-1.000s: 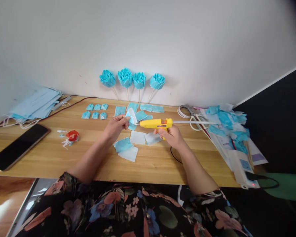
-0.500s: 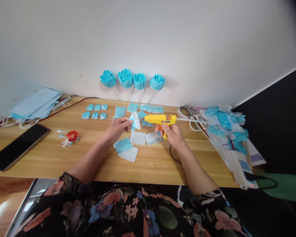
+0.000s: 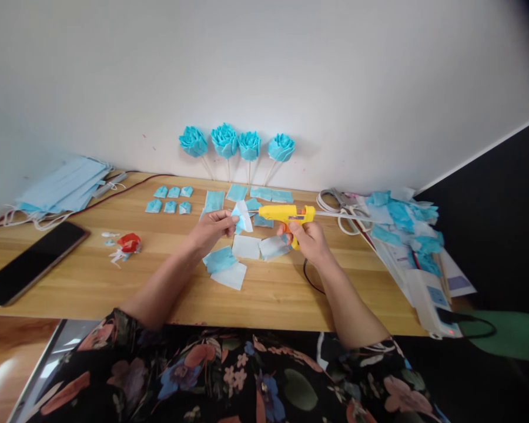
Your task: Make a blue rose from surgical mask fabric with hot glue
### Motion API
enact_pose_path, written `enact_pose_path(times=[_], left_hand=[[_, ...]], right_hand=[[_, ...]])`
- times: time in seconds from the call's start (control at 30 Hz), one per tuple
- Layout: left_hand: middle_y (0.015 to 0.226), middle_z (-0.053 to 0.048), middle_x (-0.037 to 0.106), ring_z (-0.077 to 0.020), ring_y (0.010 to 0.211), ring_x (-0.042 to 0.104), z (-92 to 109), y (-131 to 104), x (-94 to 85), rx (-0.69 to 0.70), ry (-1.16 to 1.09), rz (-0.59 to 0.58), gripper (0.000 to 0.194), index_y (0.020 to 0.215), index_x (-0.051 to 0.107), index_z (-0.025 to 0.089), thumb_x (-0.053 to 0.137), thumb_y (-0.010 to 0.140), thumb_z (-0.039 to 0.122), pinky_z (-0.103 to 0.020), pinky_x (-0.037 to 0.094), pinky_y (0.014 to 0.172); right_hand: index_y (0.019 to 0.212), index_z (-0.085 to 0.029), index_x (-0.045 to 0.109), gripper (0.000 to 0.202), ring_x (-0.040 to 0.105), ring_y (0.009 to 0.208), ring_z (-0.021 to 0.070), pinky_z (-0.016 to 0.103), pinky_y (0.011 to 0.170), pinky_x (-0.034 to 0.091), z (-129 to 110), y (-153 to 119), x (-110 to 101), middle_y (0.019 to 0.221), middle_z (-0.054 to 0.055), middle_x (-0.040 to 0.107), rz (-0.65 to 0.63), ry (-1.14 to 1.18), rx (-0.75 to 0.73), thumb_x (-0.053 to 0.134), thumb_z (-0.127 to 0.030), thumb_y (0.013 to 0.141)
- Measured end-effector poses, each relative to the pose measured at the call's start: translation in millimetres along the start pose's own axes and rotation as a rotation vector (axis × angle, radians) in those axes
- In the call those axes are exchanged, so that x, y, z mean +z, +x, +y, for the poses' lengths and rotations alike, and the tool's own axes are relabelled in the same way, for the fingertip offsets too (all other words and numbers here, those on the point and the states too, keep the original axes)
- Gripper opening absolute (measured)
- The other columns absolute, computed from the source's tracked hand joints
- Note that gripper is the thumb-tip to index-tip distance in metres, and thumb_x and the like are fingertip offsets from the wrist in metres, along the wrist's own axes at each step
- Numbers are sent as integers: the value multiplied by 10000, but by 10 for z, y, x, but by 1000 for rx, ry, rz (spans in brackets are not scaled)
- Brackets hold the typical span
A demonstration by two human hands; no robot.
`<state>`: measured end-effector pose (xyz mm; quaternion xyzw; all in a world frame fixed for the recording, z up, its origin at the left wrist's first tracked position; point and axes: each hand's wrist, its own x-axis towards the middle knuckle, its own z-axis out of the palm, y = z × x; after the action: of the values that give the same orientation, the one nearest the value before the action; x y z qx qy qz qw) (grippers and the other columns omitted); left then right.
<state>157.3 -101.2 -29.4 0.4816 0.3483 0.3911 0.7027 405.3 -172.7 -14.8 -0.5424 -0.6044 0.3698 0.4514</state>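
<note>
My left hand pinches a folded blue and white fabric piece above the wooden table. Wrapped round the handle of a yellow glue gun is my right hand. The gun's nozzle points left and reaches the piece; whether they touch is hard to tell. A clear glue stick juts from the gun's back. Below the hands lie loose blue and white rectangles, with more blue rectangles behind. Small folded blue pieces sit in two rows to the left.
Several blue fabric flowers on sticks lean against the wall. Face masks, a phone and a red scrap lie left. At right are scissors, blue scraps and a white power strip.
The folded piece in my left hand has shifted very slightly to the right and down. My right hand and the glue gun have stayed nearly still.
</note>
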Motion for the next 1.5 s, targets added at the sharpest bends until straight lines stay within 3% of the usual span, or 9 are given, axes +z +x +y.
enact_pose_path(times=[0.33,0.53,0.8,1.0,1.1,1.23,1.4,1.5], left_hand=[[529,2,579,-86,515,477,15,-10,9,0,-8,-2,351,587,612,155,842,664,408,-244,349,556],[535,4,567,-86,523,479,24,-13,13,3,-22,14,376,573,589,153,843,669,412,-247,354,567],[518,29,537,-84,533,475,38,-1,-10,51,-106,90,362,589,586,162,860,658,387,-230,371,574],[515,26,524,-93,536,487,88,-34,22,53,-95,82,360,570,572,166,857,654,368,-239,382,580],[535,21,534,-94,547,496,84,-45,23,57,-77,65,364,570,569,164,842,675,381,-239,385,584],[540,27,525,-90,540,492,61,-31,11,68,-87,51,353,577,566,167,835,686,369,-238,382,578],[538,33,522,-84,529,482,46,-11,1,69,-111,33,348,590,566,167,842,676,361,-231,380,566],[538,33,520,-83,534,482,45,-1,-15,79,-116,29,355,582,554,166,838,682,354,-226,380,566]], right_hand=[[652,-182,661,629,533,527,117,259,530,434,-12,2,3,618,24,597,1,11,-1,514,-766,834],[739,-171,721,624,543,557,123,246,522,419,21,4,-17,631,33,611,27,77,21,502,-743,859],[807,-158,724,610,492,483,77,213,422,336,200,157,-47,743,61,720,220,263,188,571,-748,801],[967,-204,681,515,613,645,113,194,472,446,310,231,-235,856,46,750,436,380,249,636,-682,781],[909,-210,668,436,576,588,102,199,464,459,335,119,-461,773,16,702,565,355,337,662,-630,792],[833,-220,628,338,499,483,102,223,420,432,426,-189,-745,631,-25,608,646,311,394,673,-555,809],[786,-197,641,225,554,518,115,240,480,478,517,-477,-826,635,-4,638,580,320,424,736,-399,760],[784,-177,672,206,645,628,154,275,581,542,518,-541,-803,722,57,711,546,330,454,650,-381,808]])
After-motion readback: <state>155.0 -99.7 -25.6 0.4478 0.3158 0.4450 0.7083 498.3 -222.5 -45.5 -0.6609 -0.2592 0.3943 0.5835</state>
